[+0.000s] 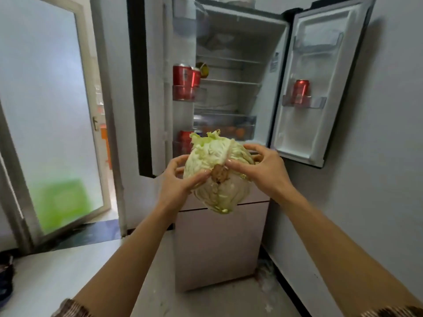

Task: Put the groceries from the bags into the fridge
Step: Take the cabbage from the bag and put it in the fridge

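Both hands hold a pale green round cabbage (217,177) up before the open white fridge (231,72), stem end facing us. The left hand (176,181) and right hand (263,168) have their fingers curled round its sides. Red cans (185,76) stand in the door racks.

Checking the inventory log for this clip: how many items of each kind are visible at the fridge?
Red cans: 4 (left door upper 2, lower 1; right door 1)
Cabbage: 1, held by left hand and right hand
Yellowish item on a shelf: 1, too blurred to name
Total: 6; orange items in the drawer too blurred to count
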A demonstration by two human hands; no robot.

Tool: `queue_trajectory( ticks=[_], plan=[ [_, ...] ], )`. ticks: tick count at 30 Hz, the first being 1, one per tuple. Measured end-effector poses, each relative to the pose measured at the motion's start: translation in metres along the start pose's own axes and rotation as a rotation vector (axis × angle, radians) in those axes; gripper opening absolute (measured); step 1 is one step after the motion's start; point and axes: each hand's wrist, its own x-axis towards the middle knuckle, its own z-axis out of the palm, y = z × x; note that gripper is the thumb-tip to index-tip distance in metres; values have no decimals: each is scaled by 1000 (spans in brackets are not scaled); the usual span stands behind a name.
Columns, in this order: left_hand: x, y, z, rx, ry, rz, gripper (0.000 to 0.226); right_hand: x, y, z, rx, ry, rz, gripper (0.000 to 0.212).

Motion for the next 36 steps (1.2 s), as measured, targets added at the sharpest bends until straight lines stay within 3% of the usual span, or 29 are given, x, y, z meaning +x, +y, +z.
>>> queue_trajectory(
  ticks=[4,8,10,14,18,23,26,32,36],
  plan=[
    [83,-31,58,-18,-54,-15,70,71,50,-33,-43,66,37,75],
    [161,-65,112,-30,-79,11,56,137,104,-59,-39,78,32,55],
    [201,-84,138,-12,-73,47,54,175,137,-71,-38,88,6,55],
    [280,-115,187,-30,-19,88,61,265,189,-91,-32,66,-32,67],
    [358,-135,225,-54,71,124,66,359,229,-105,6,-12,-52,56],
    [448,-152,241,9,120,163,67,449,270,-95,101,-85,-51,50],
    [507,-165,242,27,110,146,64,505,298,-73,158,-82,-25,62],
    [620,-194,238,63,129,168,55,614,331,-26,268,25,37,65],
    [701,-197,235,62,164,137,43,689,329,2,184,165,87,78]
  ],
)
